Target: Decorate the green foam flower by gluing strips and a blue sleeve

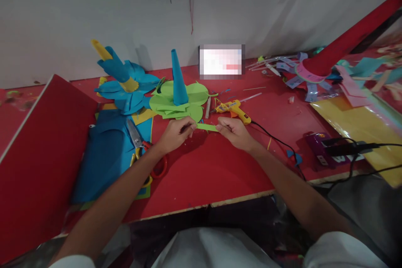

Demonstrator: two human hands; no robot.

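A narrow light-green paper strip [206, 127] is stretched level between my two hands, above the red table. My left hand [178, 133] pinches its left end, and my right hand [234, 132] is closed on the right end. Just beyond them lies a light-green paper flower [196, 94] with a blue paper cone [178, 81] standing on it. Behind my right hand rests a yellow glue gun [234, 109]. Two pairs of scissors, one with red handles [160, 167] and one with yellow [135, 157], lie by my left forearm, which partly covers them.
A blue paper flower [125, 92] with a yellow-tipped cone stands at back left. Blue sheets [100, 150] lie beside an upright red board [47, 163]. A blurred screen [221, 60] leans on the wall. On the right are a red cone [348, 37], yellow sheets [361, 130] and black cables [282, 134].
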